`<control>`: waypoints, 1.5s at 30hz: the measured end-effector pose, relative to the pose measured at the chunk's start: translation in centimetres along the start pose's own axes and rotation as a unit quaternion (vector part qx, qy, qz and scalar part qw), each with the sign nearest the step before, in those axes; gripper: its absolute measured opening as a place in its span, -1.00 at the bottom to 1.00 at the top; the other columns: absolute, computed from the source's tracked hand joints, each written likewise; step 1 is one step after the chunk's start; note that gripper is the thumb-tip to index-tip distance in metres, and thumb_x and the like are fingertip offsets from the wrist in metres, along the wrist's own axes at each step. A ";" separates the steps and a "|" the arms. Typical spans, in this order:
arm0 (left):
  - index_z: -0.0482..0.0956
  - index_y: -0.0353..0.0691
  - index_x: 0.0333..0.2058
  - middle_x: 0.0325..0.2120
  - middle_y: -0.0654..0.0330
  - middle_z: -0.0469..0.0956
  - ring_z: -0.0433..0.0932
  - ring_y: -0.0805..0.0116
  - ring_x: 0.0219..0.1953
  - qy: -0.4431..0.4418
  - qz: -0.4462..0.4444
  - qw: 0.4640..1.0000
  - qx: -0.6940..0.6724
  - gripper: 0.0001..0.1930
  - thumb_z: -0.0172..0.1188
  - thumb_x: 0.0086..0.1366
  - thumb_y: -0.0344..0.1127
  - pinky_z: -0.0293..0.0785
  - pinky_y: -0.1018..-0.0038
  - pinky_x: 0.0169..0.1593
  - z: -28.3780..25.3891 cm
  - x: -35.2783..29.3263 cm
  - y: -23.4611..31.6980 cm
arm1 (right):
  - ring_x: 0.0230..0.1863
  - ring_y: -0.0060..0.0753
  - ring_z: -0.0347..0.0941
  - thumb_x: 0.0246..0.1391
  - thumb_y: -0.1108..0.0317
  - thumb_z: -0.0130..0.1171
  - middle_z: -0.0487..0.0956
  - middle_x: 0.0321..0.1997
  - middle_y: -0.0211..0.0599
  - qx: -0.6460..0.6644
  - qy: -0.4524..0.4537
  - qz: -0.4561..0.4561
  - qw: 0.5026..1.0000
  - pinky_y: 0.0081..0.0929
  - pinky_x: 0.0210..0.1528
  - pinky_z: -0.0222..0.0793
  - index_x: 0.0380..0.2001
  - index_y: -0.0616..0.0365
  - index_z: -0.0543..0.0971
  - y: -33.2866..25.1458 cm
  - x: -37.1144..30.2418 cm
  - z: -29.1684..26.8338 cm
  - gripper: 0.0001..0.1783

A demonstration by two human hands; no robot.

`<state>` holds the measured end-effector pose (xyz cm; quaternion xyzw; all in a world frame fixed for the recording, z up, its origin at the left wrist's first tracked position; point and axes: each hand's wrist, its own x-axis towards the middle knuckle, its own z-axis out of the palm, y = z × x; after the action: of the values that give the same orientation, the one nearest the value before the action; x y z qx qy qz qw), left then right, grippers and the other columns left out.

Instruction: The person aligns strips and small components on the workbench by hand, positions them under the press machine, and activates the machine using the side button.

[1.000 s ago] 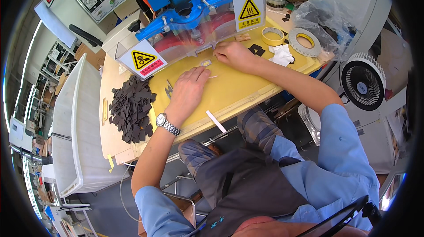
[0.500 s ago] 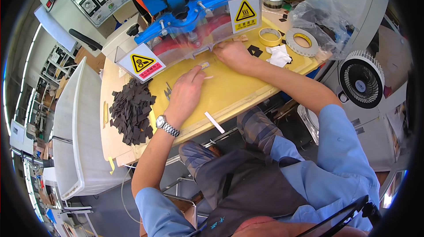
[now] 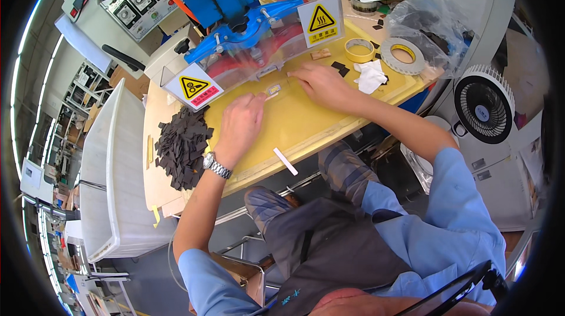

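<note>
My left hand (image 3: 240,125), with a metal watch on its wrist, is over the yellow work surface (image 3: 288,130). Its thumb and fingers pinch a short, thin pale strip (image 3: 272,96). Just beyond that strip lies a small, flat whitish piece (image 3: 273,89) on the yellow surface. My right hand (image 3: 322,85) is closed near the front of the press, fingertips together; whatever they hold is too small to make out. The blue press (image 3: 235,39) stands over the surface behind a clear guard (image 3: 253,75). My left hand hides the metal tweezers-like tool beside it.
A heap of black pieces (image 3: 181,146) lies left of my left hand. Right of the press are a yellow tape roll (image 3: 359,50), a wide white tape roll (image 3: 403,56) and a crumpled white cloth (image 3: 371,76). One white strip (image 3: 285,161) overhangs the front edge. A fan (image 3: 484,104) stands right.
My left hand has drawn back from the whitish piece, its fingers going from outstretched to a pinch on the pale strip. The right hand has shifted slightly right, uncovering a small brown block.
</note>
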<state>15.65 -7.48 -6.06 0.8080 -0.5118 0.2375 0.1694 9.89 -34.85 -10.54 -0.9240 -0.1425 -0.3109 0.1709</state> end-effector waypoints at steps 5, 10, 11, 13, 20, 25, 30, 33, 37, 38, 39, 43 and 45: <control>0.72 -0.24 -0.01 -0.38 0.03 0.59 0.63 -0.05 -0.30 -0.043 0.032 0.999 0.001 -0.76 0.27 0.38 -0.46 0.55 0.11 -0.23 -0.6 1.1 0.2 | -0.28 -0.22 0.67 0.47 0.22 0.23 0.76 -0.24 -0.19 0.239 -0.041 0.098 0.965 -0.30 -0.18 0.60 0.06 0.21 0.70 -2.1 -0.5 -0.6 -0.70; 0.72 -0.24 0.00 -0.33 0.01 0.63 0.65 -0.08 -0.25 -0.085 0.067 0.994 -0.029 -0.75 0.27 0.36 -0.45 0.58 0.11 -0.18 -1.5 1.8 0.0 | -0.31 -0.59 0.62 0.56 0.12 0.14 0.74 -0.26 -0.39 0.449 -0.147 0.179 0.863 -0.54 -0.28 0.55 0.10 0.17 0.71 -2.7 1.2 0.2 -0.63; 0.72 -0.24 0.00 -0.33 0.01 0.63 0.65 -0.08 -0.25 -0.091 0.054 0.994 -0.025 -0.75 0.27 0.36 -0.45 0.58 0.11 -0.18 -1.9 1.6 -0.1 | -0.30 -0.64 0.61 0.58 0.10 0.11 0.73 -0.26 -0.43 0.464 -0.160 0.177 0.853 -0.59 -0.29 0.54 0.11 0.17 0.71 -2.8 1.1 0.4 -0.61; 0.72 -0.24 -0.01 -0.33 0.02 0.62 0.65 -0.06 -0.26 -0.083 0.066 0.994 -0.021 -0.75 0.27 0.35 -0.46 0.58 0.11 -0.19 -2.8 1.7 -0.2 | -0.31 -0.61 0.63 0.56 0.11 0.14 0.75 -0.27 -0.38 0.516 -0.156 0.191 0.820 -0.56 -0.30 0.56 0.04 0.20 0.72 -3.5 1.1 -0.1 -0.62; 0.70 -0.24 -0.03 -0.36 0.05 0.61 0.64 -0.02 -0.31 -0.101 0.100 0.988 0.064 -0.78 0.26 0.37 -0.44 0.56 0.13 -0.24 -3.6 0.9 1.3 | -0.29 -0.62 0.63 0.48 0.30 0.26 0.75 -0.24 -0.34 0.590 -0.178 0.200 0.762 -0.59 -0.25 0.56 0.02 0.27 0.71 -3.6 0.9 0.0 -0.74; 0.68 -0.28 0.03 -0.29 0.03 0.71 0.71 0.10 -0.27 -0.065 0.029 0.992 -0.105 -0.69 0.39 0.33 -0.45 0.63 0.28 -0.20 -2.9 0.2 1.5 | -0.29 -0.61 0.64 0.42 0.40 0.31 0.75 -0.25 -0.33 0.607 -0.189 0.197 0.746 -0.58 -0.23 0.60 -0.02 0.32 0.70 -2.3 0.0 -0.2 -0.79; 0.71 -0.32 -0.03 -0.31 0.07 0.75 0.74 0.27 -0.29 -0.081 -0.125 0.964 -0.220 -0.76 0.43 0.36 -0.46 0.66 0.40 -0.16 -0.8 -0.7 0.0 | -0.30 -0.60 0.65 0.42 0.45 0.28 0.75 -0.26 -0.31 0.548 -0.214 0.241 0.772 -0.59 -0.25 0.60 -0.02 0.32 0.69 -0.8 -0.3 -0.2 -0.82; 0.72 -0.33 -0.08 -0.33 0.10 0.75 0.73 0.30 -0.32 -0.087 -0.145 0.959 -0.228 -0.81 0.42 0.37 -0.46 0.66 0.43 -0.18 0.3 -0.8 -1.0 | -0.34 -0.56 0.66 0.39 0.49 0.28 0.75 -0.27 -0.26 0.538 -0.204 0.230 0.785 -0.57 -0.31 0.61 -0.07 0.37 0.68 -0.8 0.6 0.8 -0.85; 0.71 -0.34 -0.10 -0.34 0.10 0.72 0.71 0.30 -0.36 -0.066 -0.126 0.966 -0.217 -0.83 0.42 0.36 -0.47 0.64 0.42 -0.23 1.3 -0.3 -2.2 | -0.34 -0.57 0.65 0.37 0.49 0.29 0.75 -0.27 -0.27 0.532 -0.217 0.241 0.782 -0.59 -0.32 0.60 -0.08 0.36 0.68 -0.6 1.6 0.8 -0.85; 0.71 -0.34 -0.10 -0.34 0.10 0.72 0.71 0.30 -0.36 -0.067 -0.128 0.964 -0.222 -0.83 0.42 0.36 -0.47 0.64 0.42 -0.23 1.4 -0.3 -2.3 | -0.33 -0.54 0.65 0.35 0.50 0.29 0.74 -0.28 -0.25 0.512 -0.215 0.240 0.796 -0.55 -0.30 0.61 -0.08 0.35 0.68 -0.5 1.6 0.7 -0.85; 0.71 -0.33 -0.11 -0.34 0.10 0.71 0.70 0.31 -0.38 -0.061 -0.120 0.967 -0.216 -0.84 0.42 0.36 -0.47 0.63 0.42 -0.25 1.5 0.0 -2.6 | -0.32 -0.51 0.66 0.33 0.51 0.30 0.74 -0.29 -0.24 0.491 -0.211 0.236 0.812 -0.50 -0.28 0.61 -0.08 0.34 0.69 -0.4 2.0 0.5 -0.84; 0.71 -0.32 -0.11 -0.35 0.12 0.69 0.67 0.34 -0.40 -0.047 -0.117 0.968 -0.217 -0.85 0.40 0.37 -0.48 0.59 0.44 -0.30 2.7 0.1 -3.3 | -0.28 -0.29 0.71 0.28 0.52 0.33 0.76 -0.26 -0.13 0.331 -0.171 0.123 0.920 -0.34 -0.20 0.62 -0.08 0.30 0.72 -0.8 2.4 0.0 -0.82; 0.71 -0.32 -0.11 -0.35 0.12 0.69 0.66 0.35 -0.41 -0.046 -0.121 0.966 -0.222 -0.85 0.39 0.37 -0.49 0.58 0.44 -0.31 2.9 0.5 -3.4 | -0.20 -0.03 0.73 0.25 0.48 0.35 0.76 -0.19 -0.04 0.264 -0.101 0.068 0.957 -0.18 -0.11 0.62 -0.08 0.26 0.75 -0.7 2.6 0.1 -0.80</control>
<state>19.48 -7.89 -8.29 0.8164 -0.4569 0.0585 0.3483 11.70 -33.76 -8.87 -0.8803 -0.1733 -0.1547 0.4137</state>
